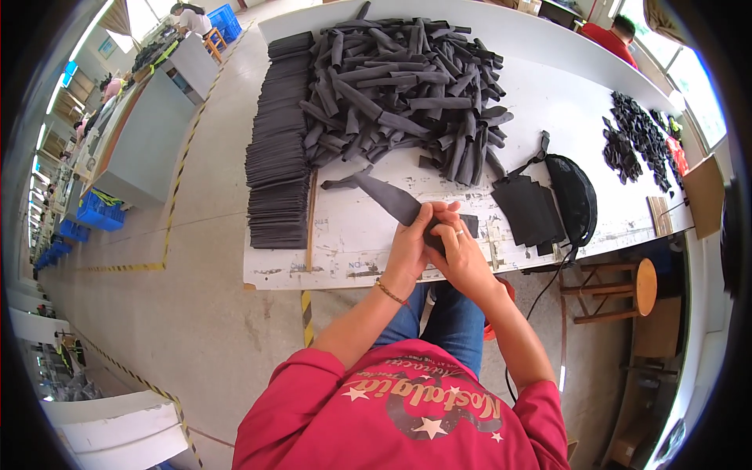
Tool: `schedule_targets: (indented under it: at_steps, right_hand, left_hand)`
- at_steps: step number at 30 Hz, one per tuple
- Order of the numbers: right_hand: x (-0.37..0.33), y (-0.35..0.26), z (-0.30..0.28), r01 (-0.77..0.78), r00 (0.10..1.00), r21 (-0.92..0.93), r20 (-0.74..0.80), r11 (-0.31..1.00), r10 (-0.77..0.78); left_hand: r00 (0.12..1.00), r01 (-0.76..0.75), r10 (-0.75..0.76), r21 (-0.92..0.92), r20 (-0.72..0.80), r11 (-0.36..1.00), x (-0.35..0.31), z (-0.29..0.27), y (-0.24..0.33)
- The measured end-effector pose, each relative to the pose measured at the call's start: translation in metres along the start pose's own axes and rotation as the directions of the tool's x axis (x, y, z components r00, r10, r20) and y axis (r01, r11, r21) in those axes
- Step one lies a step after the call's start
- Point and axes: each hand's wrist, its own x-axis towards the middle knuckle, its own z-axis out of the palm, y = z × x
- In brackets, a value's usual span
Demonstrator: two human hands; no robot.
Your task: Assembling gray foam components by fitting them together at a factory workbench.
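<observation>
Both hands are together over the near edge of the white table, closed around a long dark grey fabric piece (385, 197). My left hand (409, 249) grips it from the left, and one end runs out past the fingers toward the far left, narrowing to a strip on the tabletop. My right hand (462, 254), with a ring on one finger, presses its bent fingers on the near end; part of the cloth there is hidden. Beyond the hands lies a large heap of rolled dark grey fabric pieces (407, 90). Left of the heap, flat fabric pieces stand in a long, tight stack (277, 164).
Right of my hands lie flat black pieces (526, 211) and a black pouch (572, 201) with a strap. Small black parts (638, 137) cover the table's far right. A wooden stool (619, 290) stands below the right side. Other people work at the back left and far right.
</observation>
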Motion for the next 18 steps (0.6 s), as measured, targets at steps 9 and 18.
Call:
schedule_targets:
  at_steps: [9,18]
  right_hand:
    - [-0.02,0.014,0.006,0.013,0.998,-0.046,-0.069,0.999,-0.017]
    - [-0.023,0.017,0.004,-0.066,0.998,-0.049,-0.006,0.997,0.066]
  left_hand:
    - [1.0,0.028,-0.027,-0.101,0.011,0.994,-0.009,0.003,-0.021]
    - [0.976,0.044,-0.087,-0.21,-0.199,0.977,-0.005,0.006,-0.004]
